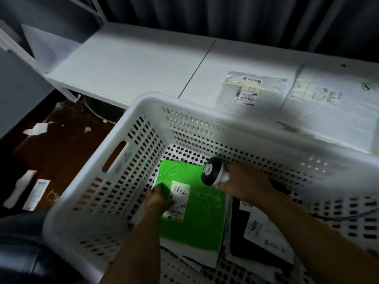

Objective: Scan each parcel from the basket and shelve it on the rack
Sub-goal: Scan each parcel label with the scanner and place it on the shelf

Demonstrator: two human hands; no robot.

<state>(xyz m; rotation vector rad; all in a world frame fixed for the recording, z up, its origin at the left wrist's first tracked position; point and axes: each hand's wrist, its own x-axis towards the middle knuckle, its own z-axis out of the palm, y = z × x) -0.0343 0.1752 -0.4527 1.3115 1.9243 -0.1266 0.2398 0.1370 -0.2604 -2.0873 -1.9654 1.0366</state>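
Along the far side, white shelving (133, 64) is running in front of a dark curtain (205, 15). We are recording two parcels lying flat on its right half: a labelled clear-bag parcel (252, 91) and, just beside it to the right, a second pale parcel (328, 103). A white perforated basket (184, 103) is standing on the near side of the shelving.

Inside the basket, a green parcel (196, 222) is lying on the bottom with its white label (179, 199) facing up. The label's handwritten digits are not reading reliably. The left hand (159, 199) is pinching the green parcel's left edge beside that label.

The right hand (246, 181) is gripping a handheld scanner (213, 171), which is hovering over the parcel's far right corner. A black parcel (242, 228) is lying right of the green one.

At the left, we are noting paper scraps (37, 128) littering a brown floor (61, 156).
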